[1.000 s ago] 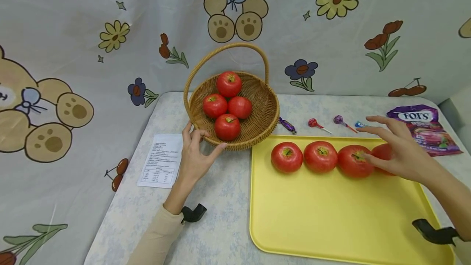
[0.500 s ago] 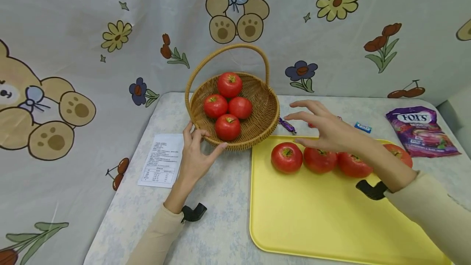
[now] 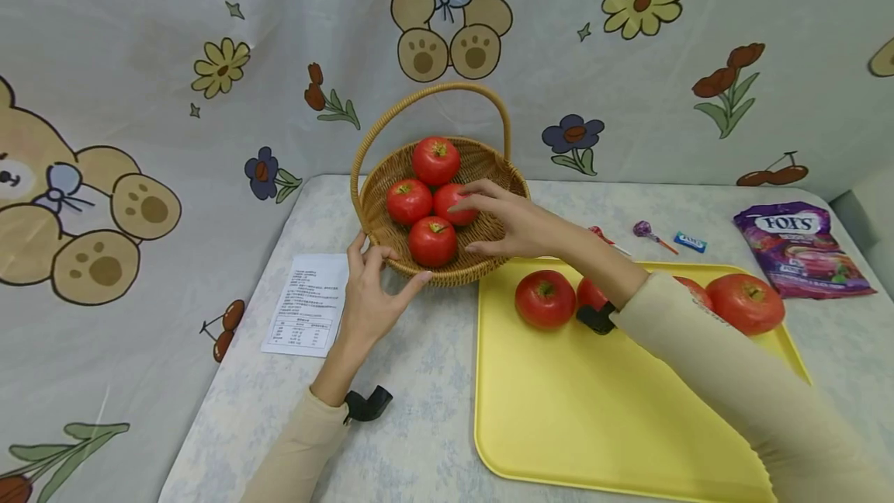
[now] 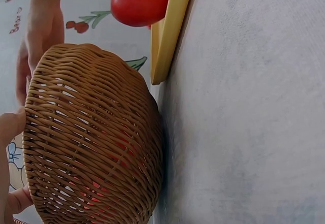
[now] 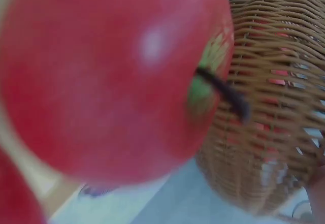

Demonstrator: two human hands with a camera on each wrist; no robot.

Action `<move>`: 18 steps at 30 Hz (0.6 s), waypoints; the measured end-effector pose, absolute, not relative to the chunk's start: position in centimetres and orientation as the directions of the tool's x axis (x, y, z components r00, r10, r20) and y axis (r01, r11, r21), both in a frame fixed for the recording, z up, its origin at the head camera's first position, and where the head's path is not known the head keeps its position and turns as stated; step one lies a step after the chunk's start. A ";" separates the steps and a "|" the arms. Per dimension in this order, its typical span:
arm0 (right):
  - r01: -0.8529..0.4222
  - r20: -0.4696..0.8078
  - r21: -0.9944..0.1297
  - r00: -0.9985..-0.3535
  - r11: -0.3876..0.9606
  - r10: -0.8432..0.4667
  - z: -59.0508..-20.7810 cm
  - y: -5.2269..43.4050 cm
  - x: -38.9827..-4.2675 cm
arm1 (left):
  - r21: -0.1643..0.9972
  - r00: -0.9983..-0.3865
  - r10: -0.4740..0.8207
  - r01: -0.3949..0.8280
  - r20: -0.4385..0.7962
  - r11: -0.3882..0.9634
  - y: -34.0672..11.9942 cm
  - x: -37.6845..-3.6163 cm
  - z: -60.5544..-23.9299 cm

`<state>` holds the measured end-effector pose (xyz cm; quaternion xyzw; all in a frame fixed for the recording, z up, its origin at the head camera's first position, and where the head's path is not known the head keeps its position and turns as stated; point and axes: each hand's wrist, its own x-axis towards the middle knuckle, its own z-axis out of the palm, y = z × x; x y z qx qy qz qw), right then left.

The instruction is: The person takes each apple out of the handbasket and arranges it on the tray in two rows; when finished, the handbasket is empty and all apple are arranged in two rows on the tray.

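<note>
A wicker basket [image 3: 497, 169] with a tall handle holds several red apples [image 3: 433, 242]. My left hand [image 3: 373, 305] grips its near-left rim; in the left wrist view the fingers [image 4: 11, 125] meet the rim beside the woven wall [image 4: 96, 137]. Over the right part of the basket is my right hand [image 3: 524, 222], fingers spread and nothing held. Its fingertips are close to the rightmost apple [image 3: 447, 202] inside; whether they touch it I cannot tell. A large blurred apple [image 5: 117, 82] fills much of the right wrist view.
Right of the basket lies a yellow tray [image 3: 594, 418] with a row of apples [image 3: 545, 299], partly hidden by my right forearm. Behind it are lollipops [image 3: 644, 230], a small blue candy [image 3: 690, 241] and a purple candy bag [image 3: 803, 251]. A printed sheet [image 3: 305, 305] lies at left.
My right hand has moved left, from above the rightmost apples on the tray, past the tray's back edge, to over the basket. My left hand and the basket have stayed in place.
</note>
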<state>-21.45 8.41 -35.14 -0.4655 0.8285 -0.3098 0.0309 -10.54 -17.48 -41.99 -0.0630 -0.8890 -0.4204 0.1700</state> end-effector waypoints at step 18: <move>-0.733 -0.004 -0.532 -0.498 0.423 -0.867 -37.1 2.3 -24.3 | 0.722 -0.934 -0.023 0.260 0.357 0.641 -17.4 -10.6 -41.7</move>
